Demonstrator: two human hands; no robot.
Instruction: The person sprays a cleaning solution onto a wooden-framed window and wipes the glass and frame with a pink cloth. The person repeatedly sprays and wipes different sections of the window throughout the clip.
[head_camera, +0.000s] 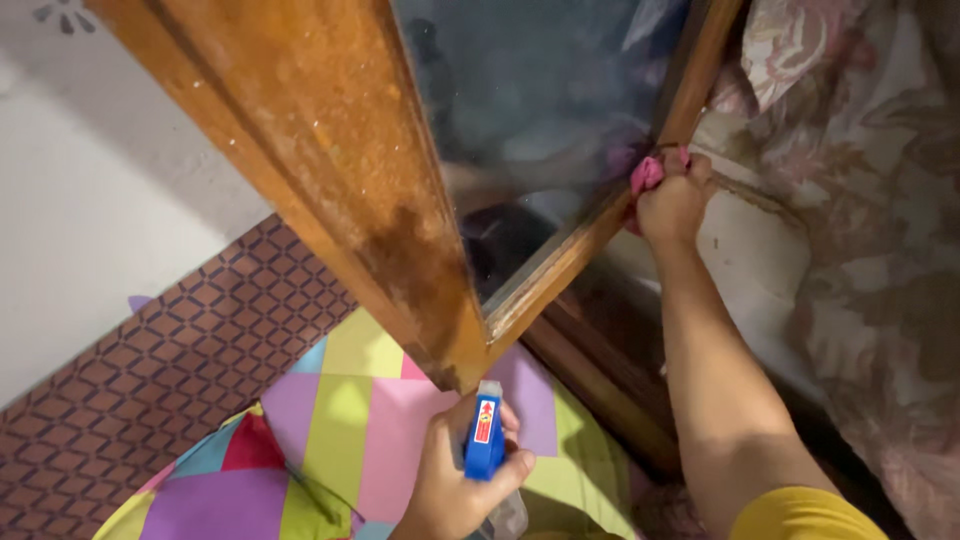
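Left hand (455, 480): fingers clenched around a spray bottle with a blue trigger head (485, 440), held below the lower corner of the wooden window frame (340, 170). The trigger head stands up between thumb and forefinger. Beneath the frame's corner lies a multicoloured patchwork cover (340, 430).

Right hand (675, 205): fingers clenched on a pink cloth (648, 172), which protrudes above the knuckles and is pressed against the frame's right inner corner, at the edge of the glass pane (540, 90). A floral curtain (860, 150) hangs right of the frame.

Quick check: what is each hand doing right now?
Left hand: closed around a blue spray bottle.
Right hand: closed on a pink cloth, pressed at the window frame.
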